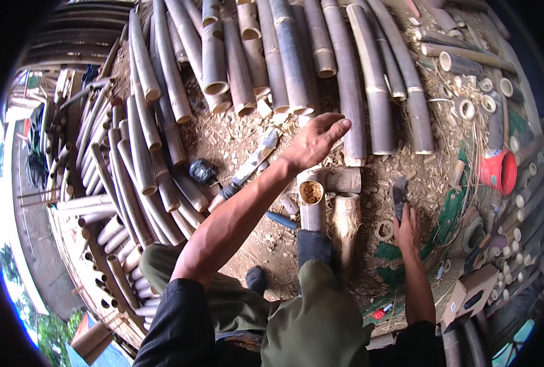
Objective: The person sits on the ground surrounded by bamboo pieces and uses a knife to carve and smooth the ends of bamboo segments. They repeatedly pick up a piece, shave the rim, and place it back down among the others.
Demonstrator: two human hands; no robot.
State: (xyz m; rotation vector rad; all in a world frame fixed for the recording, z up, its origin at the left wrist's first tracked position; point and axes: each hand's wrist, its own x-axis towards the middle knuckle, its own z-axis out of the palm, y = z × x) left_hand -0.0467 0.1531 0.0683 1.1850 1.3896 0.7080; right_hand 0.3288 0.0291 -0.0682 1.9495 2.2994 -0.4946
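Note:
My left hand (316, 139) is stretched forward with fingers apart, holding nothing, its fingertips near the cut end of a long grey bamboo pole (350, 79). Below it a short bamboo section (312, 202) stands upright by my knee, its hollow end packed with shavings. My right hand (406, 227) rests low on the ground at the right and grips a dark flat blade (398, 194) that points away from me. A stump-like wood block (346, 223) stands between the two hands.
Rows of bamboo poles (235, 55) lie across the top and down the left side (131, 177). A long knife (247, 166) and a small dark tool (202, 171) lie on wood chips. A red plastic cup (499, 171), bamboo rings (466, 108) and a cardboard box (469, 295) sit at the right.

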